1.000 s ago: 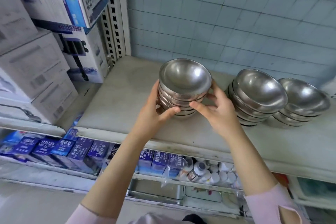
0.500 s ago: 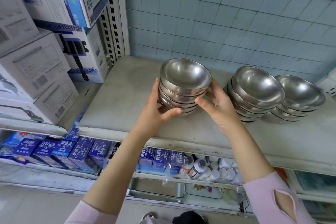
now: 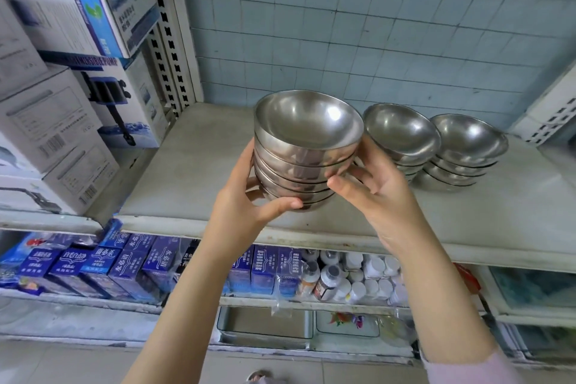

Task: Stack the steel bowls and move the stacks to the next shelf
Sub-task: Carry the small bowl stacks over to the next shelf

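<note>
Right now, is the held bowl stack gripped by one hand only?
No, the left hand and right hand both grip the bowl stack from opposite sides.

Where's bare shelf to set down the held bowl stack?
Bare: the shelf left of the held stack, up to the boxes; also the front strip before the middle stack and right stack. Crowded: right rear, where both sit close beside the right hand.
</note>
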The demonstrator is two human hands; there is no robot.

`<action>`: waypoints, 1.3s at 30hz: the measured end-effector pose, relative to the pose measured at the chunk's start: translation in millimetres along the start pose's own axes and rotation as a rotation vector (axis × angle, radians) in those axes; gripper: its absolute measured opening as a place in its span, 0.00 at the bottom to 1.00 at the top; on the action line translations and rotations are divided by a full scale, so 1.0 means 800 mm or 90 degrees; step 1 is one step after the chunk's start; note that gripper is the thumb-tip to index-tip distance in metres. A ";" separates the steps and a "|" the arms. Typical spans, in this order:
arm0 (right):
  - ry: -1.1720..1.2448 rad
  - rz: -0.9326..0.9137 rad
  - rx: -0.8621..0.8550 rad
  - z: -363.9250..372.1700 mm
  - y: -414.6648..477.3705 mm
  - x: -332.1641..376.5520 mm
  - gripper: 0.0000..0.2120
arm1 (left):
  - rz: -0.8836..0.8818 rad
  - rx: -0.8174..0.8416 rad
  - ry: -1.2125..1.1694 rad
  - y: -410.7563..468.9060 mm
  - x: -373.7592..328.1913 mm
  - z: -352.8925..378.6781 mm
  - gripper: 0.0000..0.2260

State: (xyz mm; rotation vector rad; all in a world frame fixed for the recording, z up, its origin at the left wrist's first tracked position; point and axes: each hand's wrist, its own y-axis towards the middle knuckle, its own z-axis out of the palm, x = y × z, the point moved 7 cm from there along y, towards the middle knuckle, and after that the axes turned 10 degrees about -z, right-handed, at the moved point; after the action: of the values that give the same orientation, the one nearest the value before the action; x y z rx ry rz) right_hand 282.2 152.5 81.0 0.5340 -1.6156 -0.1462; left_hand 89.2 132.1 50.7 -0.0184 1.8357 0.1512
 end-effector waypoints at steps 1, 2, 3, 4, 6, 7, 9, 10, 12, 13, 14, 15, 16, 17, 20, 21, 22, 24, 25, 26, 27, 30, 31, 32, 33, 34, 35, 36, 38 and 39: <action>0.005 -0.002 -0.006 -0.009 -0.010 0.011 0.35 | 0.007 0.002 0.001 -0.009 -0.012 0.007 0.45; 0.006 -0.005 -0.014 -0.020 -0.022 0.021 0.36 | 0.013 0.008 0.003 -0.018 -0.024 0.015 0.45; 0.002 -0.010 -0.029 -0.033 -0.033 0.031 0.36 | 0.017 0.015 0.005 -0.027 -0.035 0.026 0.45; -0.003 -0.019 -0.046 -0.048 -0.046 0.042 0.36 | 0.022 0.021 0.005 -0.036 -0.046 0.038 0.45; -0.015 -0.036 -0.080 -0.082 -0.073 0.062 0.36 | 0.029 0.036 0.001 -0.053 -0.065 0.068 0.45; -0.022 -0.040 -0.093 -0.100 -0.088 0.072 0.36 | 0.032 0.046 -0.004 -0.062 -0.074 0.086 0.44; -0.042 -0.036 -0.118 -0.139 -0.123 0.088 0.35 | 0.034 0.074 -0.017 -0.082 -0.092 0.127 0.44; -0.053 -0.033 -0.136 -0.162 -0.142 0.094 0.35 | 0.033 0.090 -0.025 -0.093 -0.101 0.149 0.44; -0.075 -0.025 -0.177 -0.207 -0.182 0.106 0.35 | 0.034 0.125 -0.038 -0.114 -0.118 0.196 0.44; -0.088 -0.021 -0.193 -0.229 -0.202 0.112 0.35 | 0.036 0.143 -0.040 -0.125 -0.125 0.221 0.44; -0.099 -0.016 -0.204 -0.250 -0.221 0.119 0.34 | 0.039 0.162 -0.043 -0.135 -0.133 0.247 0.44; -0.106 -0.013 -0.214 -0.269 -0.239 0.125 0.34 | 0.040 0.180 -0.047 -0.145 -0.141 0.272 0.43; -0.111 -0.013 -0.227 -0.289 -0.257 0.130 0.33 | 0.043 0.199 -0.053 -0.155 -0.149 0.297 0.43; -0.116 -0.015 -0.242 -0.308 -0.275 0.136 0.32 | 0.048 0.219 -0.056 -0.165 -0.157 0.322 0.42; -0.133 -0.011 -0.288 -0.364 -0.320 0.147 0.33 | 0.061 0.270 -0.057 -0.188 -0.176 0.390 0.40; -0.140 -0.007 -0.298 -0.381 -0.332 0.148 0.33 | 0.063 0.283 -0.057 -0.192 -0.182 0.409 0.41; -0.148 -0.003 -0.306 -0.398 -0.342 0.148 0.33 | 0.067 0.295 -0.057 -0.196 -0.188 0.428 0.41; -0.163 -0.001 -0.323 -0.431 -0.357 0.147 0.32 | 0.073 0.314 -0.053 -0.198 -0.198 0.465 0.42; -0.163 -0.003 -0.334 -0.448 -0.362 0.145 0.32 | 0.072 0.323 -0.053 -0.197 -0.203 0.483 0.42; -0.161 -0.005 -0.346 -0.465 -0.366 0.142 0.32 | 0.068 0.332 -0.056 -0.194 -0.207 0.502 0.41; -0.159 -0.005 -0.355 -0.482 -0.369 0.138 0.31 | 0.067 0.343 -0.059 -0.191 -0.210 0.522 0.41; -0.152 0.000 -0.373 -0.537 -0.372 0.121 0.31 | 0.072 0.373 -0.052 -0.173 -0.214 0.585 0.41; -0.152 0.005 -0.380 -0.558 -0.371 0.113 0.32 | 0.073 0.380 -0.051 -0.163 -0.215 0.608 0.41; -0.154 0.011 -0.387 -0.579 -0.370 0.105 0.32 | 0.072 0.387 -0.052 -0.153 -0.216 0.631 0.41; -0.158 0.015 -0.391 -0.601 -0.367 0.097 0.32 | 0.071 0.391 -0.050 -0.142 -0.218 0.655 0.42; -0.161 0.019 -0.395 -0.623 -0.362 0.088 0.31 | 0.075 0.398 -0.045 -0.131 -0.221 0.678 0.43; -0.166 0.022 -0.400 -0.647 -0.358 0.079 0.29 | 0.083 0.407 -0.040 -0.119 -0.225 0.703 0.44; -0.169 0.026 -0.403 -0.671 -0.354 0.070 0.27 | 0.091 0.417 -0.037 -0.107 -0.229 0.728 0.44; -0.171 0.038 -0.408 -0.719 -0.348 0.052 0.25 | 0.101 0.435 -0.033 -0.084 -0.237 0.777 0.46; -0.174 0.042 -0.416 -0.744 -0.347 0.044 0.26 | 0.103 0.443 -0.028 -0.074 -0.241 0.802 0.46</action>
State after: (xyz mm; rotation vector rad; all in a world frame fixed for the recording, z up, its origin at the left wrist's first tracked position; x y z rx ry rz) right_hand 926.9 22.7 78.1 -0.0485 -1.7252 -0.6945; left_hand 761.7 133.4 63.9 0.6149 1.7595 -0.3759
